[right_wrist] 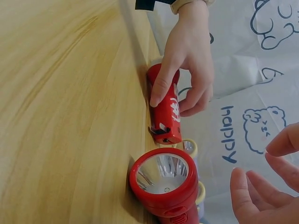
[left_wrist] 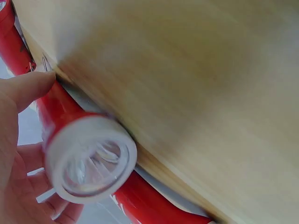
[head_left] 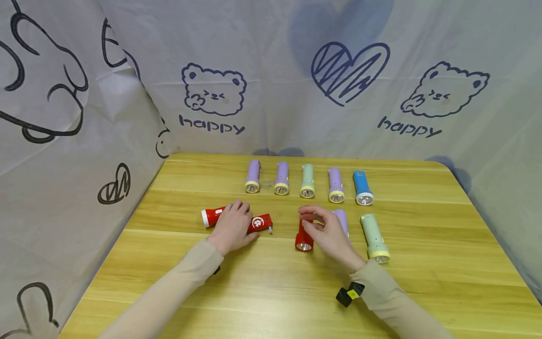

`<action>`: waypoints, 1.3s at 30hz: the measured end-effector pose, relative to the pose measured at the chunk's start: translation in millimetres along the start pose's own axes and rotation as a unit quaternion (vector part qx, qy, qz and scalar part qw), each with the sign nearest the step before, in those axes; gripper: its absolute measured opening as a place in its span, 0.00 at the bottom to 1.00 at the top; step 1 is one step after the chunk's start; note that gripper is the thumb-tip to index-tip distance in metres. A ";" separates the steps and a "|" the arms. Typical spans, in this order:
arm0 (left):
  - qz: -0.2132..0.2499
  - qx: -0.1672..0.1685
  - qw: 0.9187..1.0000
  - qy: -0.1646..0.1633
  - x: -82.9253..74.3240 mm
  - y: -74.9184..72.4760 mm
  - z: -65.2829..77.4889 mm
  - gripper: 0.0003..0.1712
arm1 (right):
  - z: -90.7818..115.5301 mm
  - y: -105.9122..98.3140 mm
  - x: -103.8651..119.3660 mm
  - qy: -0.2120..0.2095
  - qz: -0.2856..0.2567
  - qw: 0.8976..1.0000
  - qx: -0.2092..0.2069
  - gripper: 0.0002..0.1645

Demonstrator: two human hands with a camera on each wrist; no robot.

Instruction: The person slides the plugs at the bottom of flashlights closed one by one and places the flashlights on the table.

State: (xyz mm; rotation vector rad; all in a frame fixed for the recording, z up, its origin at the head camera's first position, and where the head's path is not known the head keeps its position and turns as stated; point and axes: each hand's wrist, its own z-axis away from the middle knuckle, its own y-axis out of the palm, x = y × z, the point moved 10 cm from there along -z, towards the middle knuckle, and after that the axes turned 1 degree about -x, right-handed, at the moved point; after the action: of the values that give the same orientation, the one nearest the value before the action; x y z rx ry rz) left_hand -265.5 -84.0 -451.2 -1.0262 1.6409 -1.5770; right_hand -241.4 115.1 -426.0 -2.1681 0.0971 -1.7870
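My left hand [head_left: 232, 225] grips a red flashlight [head_left: 260, 223] with a white emblem and small prongs at its tail. Its white-rimmed head [left_wrist: 91, 161] faces the camera in the left wrist view, while the hand hides that end in the head view. Another red flashlight with a white head [head_left: 210, 217] lies just left, partly behind the fingers. Above a third, all-red flashlight [head_left: 304, 241], my right hand [head_left: 330, 233] hovers with loosely bent fingers and a gap between thumb and fingertips. The right wrist view shows that hand apart from the red lens end [right_wrist: 163, 179].
Along the back stand a row of purple [head_left: 282, 178], green [head_left: 307, 180] and blue [head_left: 362, 187] flashlights. Behind the right hand is another purple one [head_left: 341, 220], partly covered. A green flashlight [head_left: 374, 238] lies to its right. Printed cloth [head_left: 271, 94] hangs at the table's back edge.
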 end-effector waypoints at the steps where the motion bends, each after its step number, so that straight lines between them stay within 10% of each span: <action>1: 0.001 -0.003 1.000 0.004 -0.4 0.0 0.6 0.32 | -0.1 0.2 -0.6 0.001 0.002 1.000 0.000 0.18; 20: 0.013 -0.031 0.999 0.029 -4.1 4.1 6.9 0.30 | 0.4 1.9 -1.1 -0.006 0.014 1.000 0.011 0.17; 39: 0.100 -0.013 0.995 -0.021 6.5 -12.4 2.0 0.21 | -6.8 3.1 -2.3 0.005 0.025 1.000 0.017 0.17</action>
State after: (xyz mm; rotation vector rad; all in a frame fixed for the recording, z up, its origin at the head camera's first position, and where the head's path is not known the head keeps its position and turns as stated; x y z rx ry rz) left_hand -265.7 -90.4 -438.5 -0.8719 1.6826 -1.3979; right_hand -248.0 111.4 -428.0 -2.1152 0.1206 -1.7596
